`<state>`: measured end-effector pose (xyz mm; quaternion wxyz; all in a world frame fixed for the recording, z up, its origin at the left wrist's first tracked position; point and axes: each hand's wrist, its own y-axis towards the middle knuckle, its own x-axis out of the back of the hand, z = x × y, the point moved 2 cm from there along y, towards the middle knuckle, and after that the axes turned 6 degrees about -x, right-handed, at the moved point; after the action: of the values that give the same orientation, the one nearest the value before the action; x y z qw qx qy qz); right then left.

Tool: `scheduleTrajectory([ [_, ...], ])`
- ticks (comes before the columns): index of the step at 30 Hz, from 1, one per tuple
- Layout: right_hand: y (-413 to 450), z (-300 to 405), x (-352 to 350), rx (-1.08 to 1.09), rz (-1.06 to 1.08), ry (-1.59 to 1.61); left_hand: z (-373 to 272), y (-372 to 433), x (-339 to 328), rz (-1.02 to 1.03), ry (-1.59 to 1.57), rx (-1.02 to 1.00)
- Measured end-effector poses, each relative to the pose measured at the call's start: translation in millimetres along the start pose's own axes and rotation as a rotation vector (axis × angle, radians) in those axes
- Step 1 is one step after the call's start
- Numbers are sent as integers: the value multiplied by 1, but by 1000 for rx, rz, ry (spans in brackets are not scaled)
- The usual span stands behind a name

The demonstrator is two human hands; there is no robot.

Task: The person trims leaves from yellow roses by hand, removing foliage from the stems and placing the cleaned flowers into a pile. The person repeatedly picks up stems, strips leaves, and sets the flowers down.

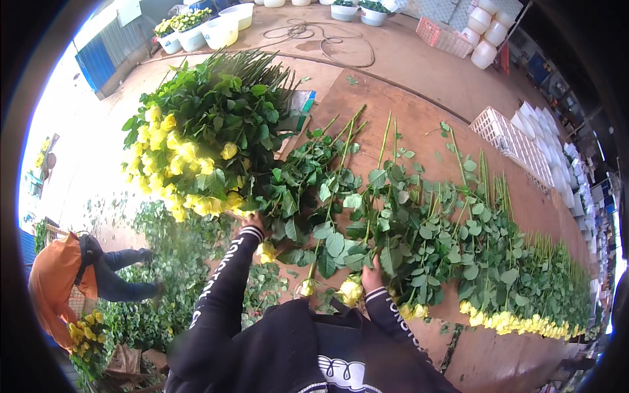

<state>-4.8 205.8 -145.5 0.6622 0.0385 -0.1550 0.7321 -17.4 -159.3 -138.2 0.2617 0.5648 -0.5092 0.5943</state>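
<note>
A large heap of yellow roses point(236, 108) lies at the left end of the wooden table point(417, 108), its cut stems pointing away from me. My left hand point(253, 224) reaches to the near edge of this heap; leaves and blooms hide its fingertips. Beside a pale yellow rose bloom point(351, 291) is my right hand point(372, 276), its fingers partly under leaves, so its grip is hidden. Loose leafy rose stems point(339, 196) spread between and beyond my hands. Another yellow bloom point(267, 252) sits just below my left wrist. Further right, roses lie in a row with their yellow heads point(516, 322) lined up near the table's front edge.
At lower left a person in an orange top point(59, 285) bends over yellow roses point(87, 334). Fallen leaves point(172, 265) cover the floor there. Beyond the table lie a hose point(319, 37), flower tubs point(191, 37) and a red crate point(442, 37). A pale crate point(511, 142) stands right.
</note>
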Motion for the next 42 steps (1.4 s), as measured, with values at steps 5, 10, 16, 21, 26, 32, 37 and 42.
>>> scheduleTrajectory([
  [5, -13, 34, 5, 301, -27, -849, 8, 14, -8, 226, -148, -145],
  [10, -13, 45, 12, 63, 9, -931, 9, 3, 43, 597, -1354, -474],
  [16, -13, 47, -8, 265, -162, -765, -49, -27, 19, 857, -1235, -572],
  [21, 1, 16, -34, -79, -128, -581, -90, -53, -56, 871, -1536, -497],
  [26, 12, -5, -44, -98, -91, -515, -102, -50, -81, 792, -1262, -534],
  [32, 12, 4, -47, -332, 273, -96, -127, -68, -53, 640, -1051, -537],
  [37, 14, 35, -48, -132, 379, 224, -138, -81, -17, 215, -808, -574],
  [42, 19, 51, -9, 25, 93, 92, -117, -64, -7, -21, -903, -599],
])
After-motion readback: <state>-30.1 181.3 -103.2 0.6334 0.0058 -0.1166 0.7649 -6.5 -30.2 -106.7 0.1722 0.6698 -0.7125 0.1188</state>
